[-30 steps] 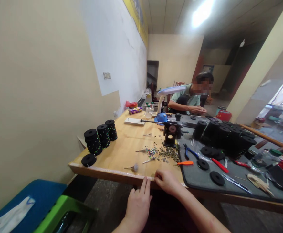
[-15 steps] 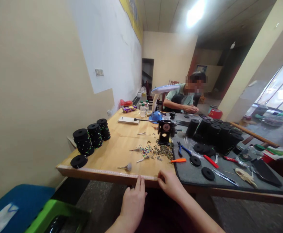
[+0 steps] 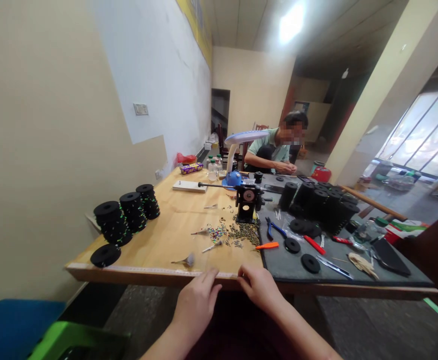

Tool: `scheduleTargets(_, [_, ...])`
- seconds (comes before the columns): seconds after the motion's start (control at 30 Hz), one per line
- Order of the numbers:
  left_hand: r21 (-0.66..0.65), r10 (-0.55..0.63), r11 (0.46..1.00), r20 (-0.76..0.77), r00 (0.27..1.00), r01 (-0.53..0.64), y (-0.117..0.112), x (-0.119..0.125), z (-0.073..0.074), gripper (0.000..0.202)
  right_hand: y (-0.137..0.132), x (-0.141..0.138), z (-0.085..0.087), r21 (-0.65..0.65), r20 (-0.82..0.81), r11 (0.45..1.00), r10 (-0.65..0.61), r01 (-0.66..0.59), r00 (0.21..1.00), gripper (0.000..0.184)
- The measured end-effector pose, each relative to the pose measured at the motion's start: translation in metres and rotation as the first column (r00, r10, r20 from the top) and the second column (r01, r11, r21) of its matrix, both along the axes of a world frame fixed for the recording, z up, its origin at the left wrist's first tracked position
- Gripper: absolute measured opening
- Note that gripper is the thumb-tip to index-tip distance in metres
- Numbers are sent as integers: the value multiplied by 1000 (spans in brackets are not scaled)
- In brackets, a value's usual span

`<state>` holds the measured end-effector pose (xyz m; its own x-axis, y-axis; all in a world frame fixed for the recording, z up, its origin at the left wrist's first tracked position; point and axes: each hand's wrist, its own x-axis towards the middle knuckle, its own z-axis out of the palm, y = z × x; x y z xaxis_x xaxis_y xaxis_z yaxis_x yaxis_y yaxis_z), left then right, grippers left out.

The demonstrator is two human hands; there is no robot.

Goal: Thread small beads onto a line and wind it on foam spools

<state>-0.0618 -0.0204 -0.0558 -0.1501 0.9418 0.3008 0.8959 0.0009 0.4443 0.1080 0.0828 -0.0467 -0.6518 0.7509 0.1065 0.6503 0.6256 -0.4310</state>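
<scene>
The left hand [image 3: 193, 306] now leans toward one o'clock, thumb spread. The right hand [image 3: 260, 287] sits farther toward three o'clock.

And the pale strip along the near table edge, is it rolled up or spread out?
Spread out: the pale strip runs flat along the table edge, past the left hand.

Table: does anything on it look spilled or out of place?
Perhaps the loose beads and small metal-coloured bits near the black machine: they lie scattered straight on the table, not in a dish, so they look spilled. They may be laid out on purpose.
</scene>
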Motion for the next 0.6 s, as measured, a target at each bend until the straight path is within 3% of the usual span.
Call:
scheduleTargets(0.1, [34,-125,992,296,947,121,9,7,6,31,-7,5,6,-27,-139,996,84,-89,987,10])
scheduleTargets(0.2, [-23,-177,975,531,828,223,19,18,12,21,-13,11,10,-68,-283,987,119,-143,952,10])
scheduleTargets(0.27, [-26,-183,966,635,751,257,23,23,18,29,-14,16,10,-135,-380,975,112,-175,918,13])
scheduleTargets(0.4, [-34,-176,946,784,595,323,27,26,32,34,-9,31,8,-379,-582,881,10,-282,813,33])
scheduleTargets(0.47, [-64,-154,933,819,553,354,28,28,39,38,-5,39,9,-455,-632,829,-44,-325,774,40])
scheduleTargets(0.53, [-95,-129,922,838,530,374,29,31,43,41,-5,47,11,-476,-650,817,-79,-325,756,37])
scheduleTargets(0.6, [-116,-108,916,850,516,384,29,34,46,44,-7,55,14,-464,-646,838,-100,-286,757,27])
